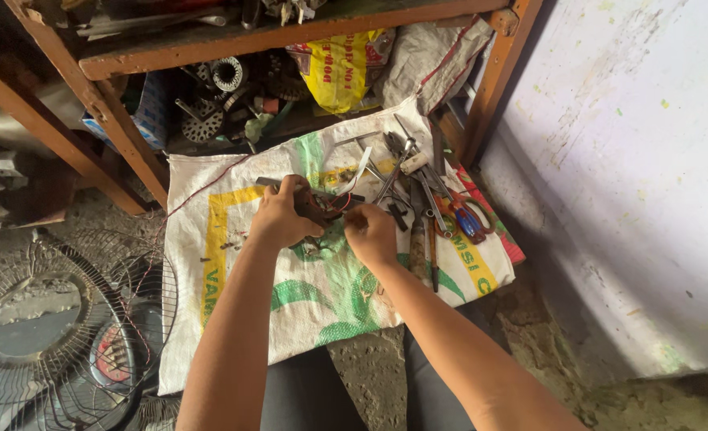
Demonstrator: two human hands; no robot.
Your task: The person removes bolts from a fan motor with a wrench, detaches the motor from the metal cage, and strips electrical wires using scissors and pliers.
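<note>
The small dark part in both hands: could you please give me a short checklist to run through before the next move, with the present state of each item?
1. Left hand grips the small dark part: ok.
2. Right hand touches the part at its red wires: ok, exact hold cannot tell.
3. Part held over the white woven sack, not bare floor: ok.
4. Hand tools lie beside the right hand, within easy reach: ok.
5. Small loose bits scattered on the sack near the left wrist: not ok.
6. Fan guard lies apart from the arms: ok.
</note>
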